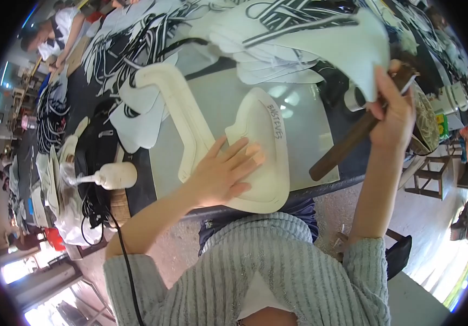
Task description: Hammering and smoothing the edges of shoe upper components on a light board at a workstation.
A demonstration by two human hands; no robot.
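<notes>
My left hand point(223, 173) lies flat with its fingers spread on a cream, curved-edge pattern board point(273, 157) with handwriting on it. Beside it is a long, bent cream pattern piece point(182, 117), partly under my left wrist. Both rest on a smooth grey-green sheet point(310, 130) on the table. In my right hand point(394, 111) is a hammer with a dark wooden handle point(338, 154), its handle slanting down to the left. The same fingers pinch the edge of a thin white cut piece point(348, 51), raised above the table, with a black-and-white strip along it.
White cut pieces point(277, 68) and black-and-white strips point(152, 35) are heaped across the far table. At the left stand a white squeeze bottle point(119, 176) and a black cable point(122, 244). Another person point(63, 32) works at the far left. A wooden stool point(429, 176) stands at right.
</notes>
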